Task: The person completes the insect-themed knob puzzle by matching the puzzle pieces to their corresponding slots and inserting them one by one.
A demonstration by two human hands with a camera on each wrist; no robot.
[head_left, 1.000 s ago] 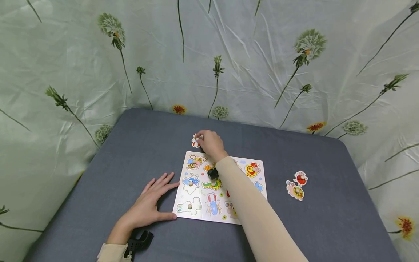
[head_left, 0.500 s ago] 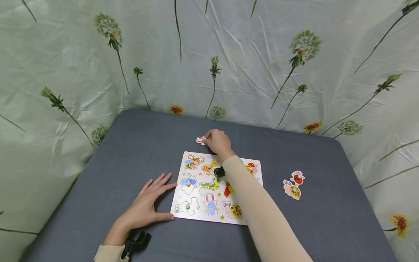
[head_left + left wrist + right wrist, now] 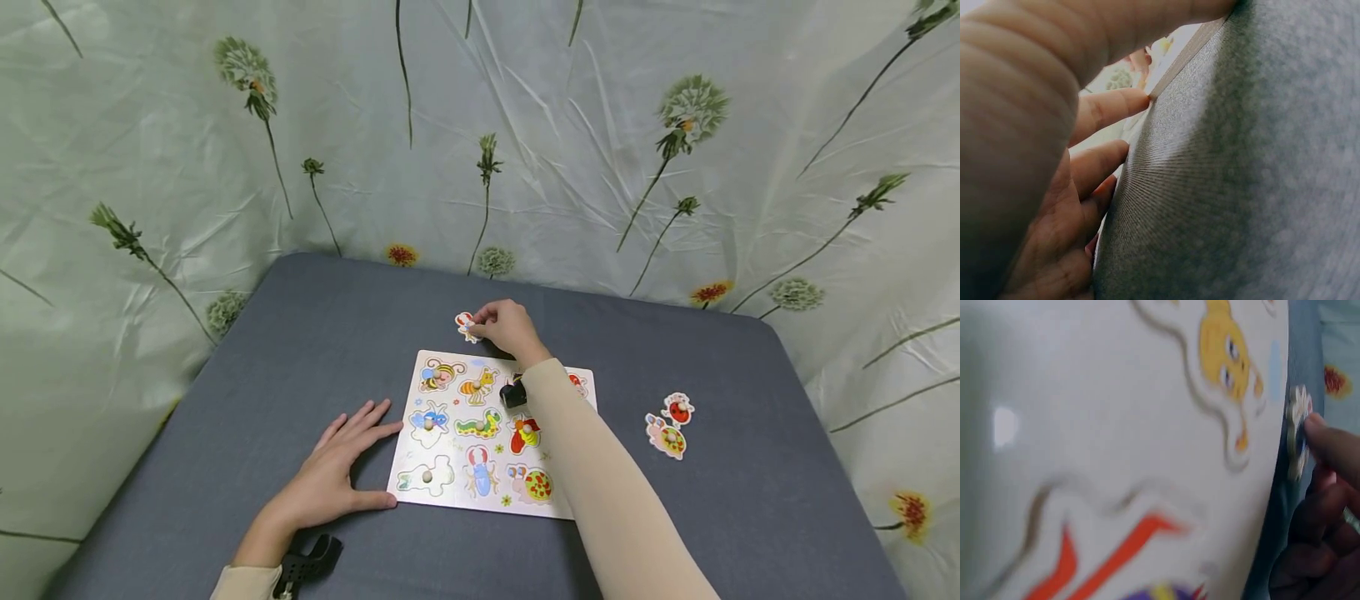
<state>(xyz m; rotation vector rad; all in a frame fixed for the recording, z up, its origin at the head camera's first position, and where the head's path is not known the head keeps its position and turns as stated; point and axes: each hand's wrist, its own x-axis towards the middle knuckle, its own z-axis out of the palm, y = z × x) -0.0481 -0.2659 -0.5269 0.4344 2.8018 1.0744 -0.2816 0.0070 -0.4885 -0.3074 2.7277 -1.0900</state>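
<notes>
Beyond the far edge of the pegged puzzle board (image 3: 457, 452), my right hand (image 3: 512, 327) pinches a small insect puzzle piece (image 3: 463, 323) with red and blue on it. In the right wrist view the thumb presses against this puzzle piece (image 3: 1298, 434), which stands nearly edge-on there, and the other fingers are curled beneath. My left hand (image 3: 333, 471) lies spread at the board's left side. Its thumb and index fingertip are right at the edge, with the fingers stretched out. Bee, caterpillar and butterfly pieces with wooden knobs sit in the board; my right sleeve covers its right part.
A ladybird piece (image 3: 678, 408) and a snail piece (image 3: 666, 437) lie close together on the grey cloth, right of the board. Behind the table (image 3: 360, 308) hangs a pale curtain (image 3: 420, 192) printed with dandelions. Black straps circle both wrists.
My right hand has shifted slightly to the right with the insect piece, which has turned between its fingers. The left hand stays at the board's edge. The head view has drifted a little.
</notes>
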